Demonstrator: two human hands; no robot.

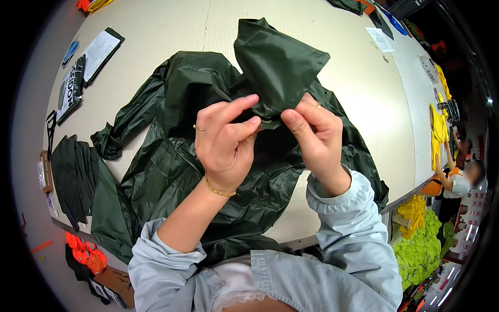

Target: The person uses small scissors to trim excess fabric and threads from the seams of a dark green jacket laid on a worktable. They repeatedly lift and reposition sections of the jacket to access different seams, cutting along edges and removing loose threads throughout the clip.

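Hands meet over a beige table (171,31): left hand (224,140) and right hand (312,132) both pinch the dark green raincoat's (171,166) folded flap (275,65), which rises straight away beyond the fingertips.

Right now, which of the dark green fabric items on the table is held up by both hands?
The dark green nylon pouch, pinched by left hand and right hand; the spread jacket and flat folded stack lie untouched.
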